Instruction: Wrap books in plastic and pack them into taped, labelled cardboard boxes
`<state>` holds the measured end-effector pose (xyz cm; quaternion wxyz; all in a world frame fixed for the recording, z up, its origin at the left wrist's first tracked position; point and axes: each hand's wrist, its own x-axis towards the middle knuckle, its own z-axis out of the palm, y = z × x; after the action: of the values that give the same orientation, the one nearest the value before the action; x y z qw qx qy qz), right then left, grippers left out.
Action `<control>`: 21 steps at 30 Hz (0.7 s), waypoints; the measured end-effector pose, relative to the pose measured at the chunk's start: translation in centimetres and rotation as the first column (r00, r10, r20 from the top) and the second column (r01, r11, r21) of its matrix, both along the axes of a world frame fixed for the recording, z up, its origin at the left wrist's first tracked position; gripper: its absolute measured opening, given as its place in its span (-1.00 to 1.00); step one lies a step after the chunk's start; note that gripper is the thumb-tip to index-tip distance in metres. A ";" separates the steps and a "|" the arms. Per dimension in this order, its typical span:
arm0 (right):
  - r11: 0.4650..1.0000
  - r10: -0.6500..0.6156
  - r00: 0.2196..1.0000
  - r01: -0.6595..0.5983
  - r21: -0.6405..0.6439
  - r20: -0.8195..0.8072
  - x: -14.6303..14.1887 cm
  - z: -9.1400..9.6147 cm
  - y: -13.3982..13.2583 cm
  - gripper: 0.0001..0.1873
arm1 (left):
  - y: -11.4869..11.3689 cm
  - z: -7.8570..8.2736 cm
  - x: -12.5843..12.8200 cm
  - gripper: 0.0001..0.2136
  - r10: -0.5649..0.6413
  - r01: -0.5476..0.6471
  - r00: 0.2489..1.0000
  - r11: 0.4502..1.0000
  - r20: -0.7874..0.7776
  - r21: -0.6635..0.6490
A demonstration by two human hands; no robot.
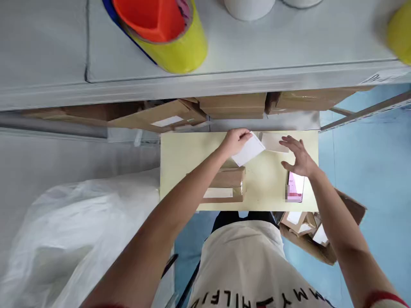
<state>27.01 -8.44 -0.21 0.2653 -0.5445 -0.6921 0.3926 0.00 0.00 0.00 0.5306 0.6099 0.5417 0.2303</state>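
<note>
My left hand (pixel 236 141) pinches a white paper label (pixel 248 149) by its upper left corner, holding it tilted over the pale yellow table (pixel 180 158). A translucent, whitish sheet (pixel 275 142) lies at the table's far edge, close to the label. My right hand (pixel 298 156) hangs beside that sheet with its fingers spread and nothing in them. Just below the right hand, a phone with a pink and white screen (pixel 295 187) rests on the table. Under my left forearm lies a taped brown cardboard box (pixel 224 184) with a white strip on it, partly hidden by the arm.
Behind the table stand several cardboard boxes (pixel 234 105) under a grey shelf (pixel 257 51). A yellow container (pixel 189 47) with a red item sits on that shelf. An open carton (pixel 349 205) of small boxes is at the lower right, and white plastic bags (pixel 86 231) are at left.
</note>
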 end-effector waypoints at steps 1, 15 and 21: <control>1.000 -0.013 0.996 0.011 -0.026 -0.088 -1.5 0.4 -0.3 -0.24 | -0.7 0.5 0.6 -0.79 -0.014 0.014 0.999 1.000 0.038 0.000; 0.784 -0.585 0.747 0.621 0.014 -0.316 -11.6 6.4 -10.7 -0.47 | -14.8 7.4 -6.6 -0.60 0.123 -0.021 0.911 0.968 0.395 -0.251; 0.746 -0.376 0.916 0.210 0.633 0.140 -20.6 9.6 -16.7 -0.68 | -20.1 8.3 -9.1 -0.62 0.205 -0.096 0.821 0.970 0.533 -0.225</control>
<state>6.39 -25.15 9.39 0.3916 -0.5796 -0.7141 0.0291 -9.11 -20.11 8.35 0.6994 0.4198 0.4313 0.3855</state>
